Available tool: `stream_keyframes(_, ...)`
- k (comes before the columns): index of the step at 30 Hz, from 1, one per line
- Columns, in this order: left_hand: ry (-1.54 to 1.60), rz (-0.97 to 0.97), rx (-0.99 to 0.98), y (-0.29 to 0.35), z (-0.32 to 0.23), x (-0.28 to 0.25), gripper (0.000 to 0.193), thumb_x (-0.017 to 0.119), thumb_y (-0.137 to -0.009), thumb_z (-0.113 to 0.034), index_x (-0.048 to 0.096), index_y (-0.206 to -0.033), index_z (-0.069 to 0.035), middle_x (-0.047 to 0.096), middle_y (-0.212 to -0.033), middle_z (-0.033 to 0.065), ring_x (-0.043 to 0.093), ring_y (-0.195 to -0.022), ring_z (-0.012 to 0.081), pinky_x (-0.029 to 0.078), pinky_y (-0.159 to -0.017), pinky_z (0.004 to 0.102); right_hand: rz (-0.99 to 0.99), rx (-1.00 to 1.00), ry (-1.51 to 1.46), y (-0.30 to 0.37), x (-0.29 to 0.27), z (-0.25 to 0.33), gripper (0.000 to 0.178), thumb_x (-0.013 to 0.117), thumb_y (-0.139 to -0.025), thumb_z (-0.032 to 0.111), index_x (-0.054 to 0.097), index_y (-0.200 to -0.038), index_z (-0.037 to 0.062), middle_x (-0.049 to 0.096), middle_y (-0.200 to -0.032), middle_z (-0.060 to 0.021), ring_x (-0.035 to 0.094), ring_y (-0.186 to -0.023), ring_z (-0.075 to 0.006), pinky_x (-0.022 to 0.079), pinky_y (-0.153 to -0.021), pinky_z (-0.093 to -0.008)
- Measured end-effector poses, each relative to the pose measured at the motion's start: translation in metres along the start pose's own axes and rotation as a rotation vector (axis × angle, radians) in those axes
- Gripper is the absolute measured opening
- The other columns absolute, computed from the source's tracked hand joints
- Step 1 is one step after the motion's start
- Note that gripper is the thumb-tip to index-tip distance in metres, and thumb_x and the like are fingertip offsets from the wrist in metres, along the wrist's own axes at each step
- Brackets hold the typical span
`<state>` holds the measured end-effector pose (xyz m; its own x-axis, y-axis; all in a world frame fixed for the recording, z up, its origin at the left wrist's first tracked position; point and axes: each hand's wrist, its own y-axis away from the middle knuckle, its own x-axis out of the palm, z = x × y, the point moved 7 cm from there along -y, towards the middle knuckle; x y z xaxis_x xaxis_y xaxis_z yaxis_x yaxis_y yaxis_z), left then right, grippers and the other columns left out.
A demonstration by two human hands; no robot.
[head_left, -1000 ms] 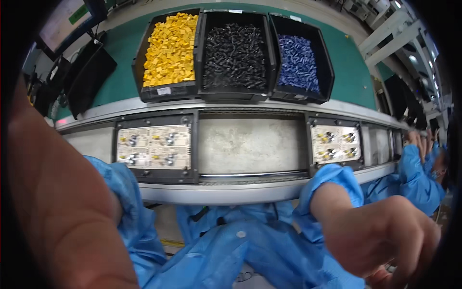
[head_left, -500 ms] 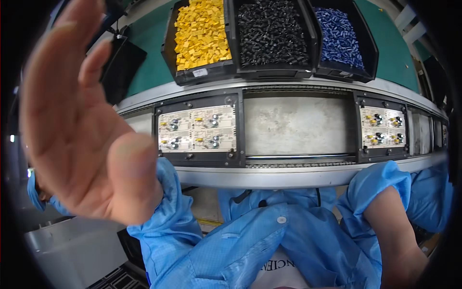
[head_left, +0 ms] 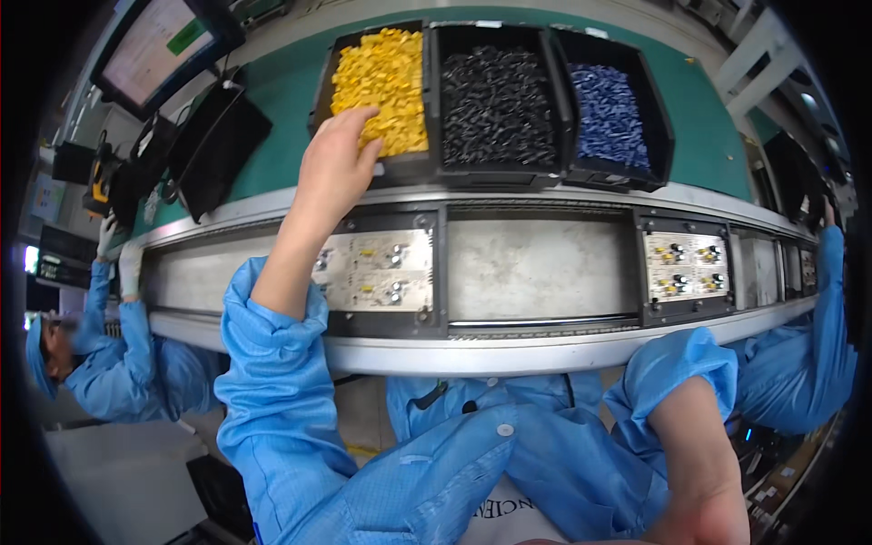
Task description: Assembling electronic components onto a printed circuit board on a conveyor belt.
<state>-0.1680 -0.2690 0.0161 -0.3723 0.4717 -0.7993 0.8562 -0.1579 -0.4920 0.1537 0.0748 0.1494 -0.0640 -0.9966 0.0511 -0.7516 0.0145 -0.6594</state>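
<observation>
My left hand reaches over the near left corner of a black bin of small yellow block-shaped parts. Its thumb and forefinger stand apart at the parts, and I see nothing between them. My right arm bends back toward me; the right hand is at the lower edge, blurred, its fingers hidden. Below the bins, a pale circuit board panel sits in a dark carrier frame, partly covered by my left forearm. Another populated board panel lies in a carrier farther right.
Beside the yellow parts stand bins of black parts and blue parts on a green mat. A metal conveyor rail runs across in front of me. A monitor is at upper left. Co-workers in blue work at left and right.
My left hand has gone from close before the camera, open, to the yellow bin. My right hand has come partly into view at the bottom. The view has shifted slightly.
</observation>
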Motion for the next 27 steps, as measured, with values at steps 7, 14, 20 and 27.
stream_keyframes(7,-0.234,0.111,0.067,-0.012,0.023,0.027,0.017,0.067,-0.08,-0.004,0.068,-0.097,-0.002,0.064,-0.096,0.0132,0.061,-0.095,0.0336,0.05,-0.084,0.0416,-0.488,0.406,-0.03,0.046,-0.047,-0.065,0.033,0.062,-0.086,0.034,0.066,-0.097,0.0027,0.065,-0.096,-0.007,0.06,-0.082,-0.0194,0.048,-0.074,-0.033)
stream_keyframes(14,-0.304,0.098,0.077,-0.013,0.028,0.028,0.005,0.068,-0.08,-0.005,0.066,-0.085,-0.003,0.062,-0.088,0.0122,0.061,-0.089,0.0318,0.051,-0.077,0.042,0.084,1.612,0.145,0.251,-0.011,-0.157,0.029,0.059,-0.089,0.015,0.066,-0.109,-0.0049,0.066,-0.105,-0.0153,0.063,-0.083,-0.0148,0.051,-0.073,-0.0254)
stream_keyframes(20,-0.172,-0.066,0.144,-0.01,0.016,0.014,0.011,0.073,-0.081,-0.01,0.07,-0.089,-0.004,0.063,-0.089,0.0106,0.062,-0.088,0.03,0.05,-0.075,0.0397,0.965,1.708,0.376,0.4,0.016,-0.163,0.038,0.065,-0.079,0.02,0.068,-0.114,0.0042,0.07,-0.1,-0.0182,0.068,-0.089,-0.03,0.054,-0.083,-0.0384)
stream_keyframes(27,0.009,-0.061,0.049,0.025,-0.003,-0.013,0.009,0.067,-0.091,-0.005,0.062,-0.093,0.002,0.059,-0.084,0.011,0.058,-0.074,0.0212,0.047,-0.07,0.0296,1.233,1.757,0.516,0.447,0.03,-0.138,0.023,0.061,-0.08,0.009,0.071,-0.1,0.0047,0.067,-0.1,-0.024,0.065,-0.097,-0.04,0.053,-0.087,-0.0479)
